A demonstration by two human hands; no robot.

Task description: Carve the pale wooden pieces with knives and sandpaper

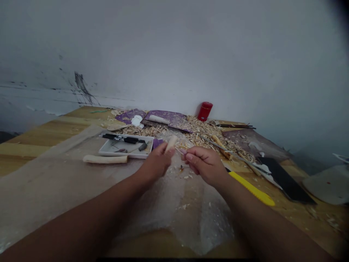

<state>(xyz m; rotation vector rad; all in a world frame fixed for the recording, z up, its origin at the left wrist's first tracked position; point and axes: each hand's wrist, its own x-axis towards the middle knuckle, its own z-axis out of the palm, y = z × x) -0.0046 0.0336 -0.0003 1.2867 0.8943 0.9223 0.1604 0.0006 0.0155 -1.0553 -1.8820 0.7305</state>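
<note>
Near the middle of the view, my left hand (156, 160) is closed round a pale piece of wood (171, 142), whose upper end shows above the fingers. Just to its right, my right hand (203, 162) pinches a thin, slender tool (180, 150) that points toward the wood. Whether its tip touches the wood is too blurred to tell. Below the hands, a small dark-tipped bit (182, 167) lies among a few shavings on the plastic sheet (152, 196).
A white tray (125, 155) with black tools and a carved wooden piece (105, 159) lie left. Behind are wood shavings (201, 133) and a red can (205, 111). Right are a yellow-handled knife (252, 188), a long metal tool (218, 145) and a black slab (285, 178).
</note>
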